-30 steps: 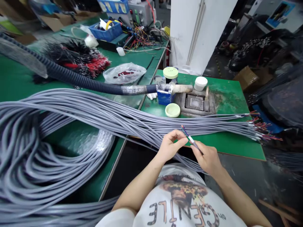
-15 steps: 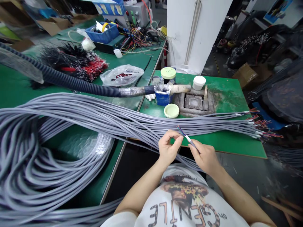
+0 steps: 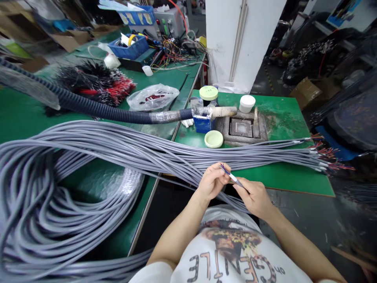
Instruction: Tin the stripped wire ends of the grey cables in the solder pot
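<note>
My right hand [image 3: 257, 197] is closed round a grey cable [image 3: 243, 184] just behind its stripped end. A white sleeve [image 3: 232, 177] sits where the jacket stops, and thin coloured wires [image 3: 225, 170] fan out beyond it, pointing up and left. Those wires are pinched in the curled fingers of my left hand [image 3: 212, 181]; the fingers partly hide them. Behind both hands runs a thick bundle of grey cables [image 3: 188, 154] across the bench, its stripped ends [image 3: 326, 154] spread at the right edge.
A ribbed hose [image 3: 118, 113] crosses from the left to a blue box [image 3: 204, 124]. Near it are a solder pot [image 3: 241, 128], a pale green lid [image 3: 213, 139], a lidded jar [image 3: 209, 93] and a white tub [image 3: 247, 103]. Coiled cable [image 3: 26, 196] fills the left bench.
My left hand has moved slightly right and down, and its fingers have come up around the coloured wires. My right hand holds the cable almost as before.
</note>
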`<state>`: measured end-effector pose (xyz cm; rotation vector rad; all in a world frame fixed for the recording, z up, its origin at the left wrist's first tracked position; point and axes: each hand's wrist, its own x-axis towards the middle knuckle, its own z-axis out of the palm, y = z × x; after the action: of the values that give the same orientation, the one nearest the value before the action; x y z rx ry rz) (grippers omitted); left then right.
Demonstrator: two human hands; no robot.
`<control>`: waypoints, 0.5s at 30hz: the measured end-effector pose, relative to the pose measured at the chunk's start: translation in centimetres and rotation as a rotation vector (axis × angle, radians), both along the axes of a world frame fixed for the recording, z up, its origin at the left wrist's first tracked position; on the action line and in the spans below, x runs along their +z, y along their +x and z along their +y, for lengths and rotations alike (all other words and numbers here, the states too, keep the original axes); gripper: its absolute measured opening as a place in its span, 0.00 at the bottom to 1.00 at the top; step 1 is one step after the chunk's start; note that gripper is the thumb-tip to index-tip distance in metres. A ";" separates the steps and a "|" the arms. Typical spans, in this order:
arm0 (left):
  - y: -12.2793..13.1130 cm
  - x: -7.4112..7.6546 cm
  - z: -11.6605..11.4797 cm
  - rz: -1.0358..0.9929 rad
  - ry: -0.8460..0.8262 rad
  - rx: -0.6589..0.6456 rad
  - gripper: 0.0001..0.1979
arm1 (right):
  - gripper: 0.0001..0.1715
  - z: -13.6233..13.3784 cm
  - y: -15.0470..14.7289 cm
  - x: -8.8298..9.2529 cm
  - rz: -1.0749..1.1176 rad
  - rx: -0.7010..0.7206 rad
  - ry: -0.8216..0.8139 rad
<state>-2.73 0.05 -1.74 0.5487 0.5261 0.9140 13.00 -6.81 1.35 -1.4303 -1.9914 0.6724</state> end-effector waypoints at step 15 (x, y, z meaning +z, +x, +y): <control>1.0 -0.1 0.0 -0.059 -0.003 -0.008 0.17 | 0.09 0.6 0.3 0.1 0.070 -0.050 -0.031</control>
<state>-1.74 0.06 -1.87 0.5194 0.4711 0.9193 13.30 -6.23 1.40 -1.4500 -1.8932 0.7246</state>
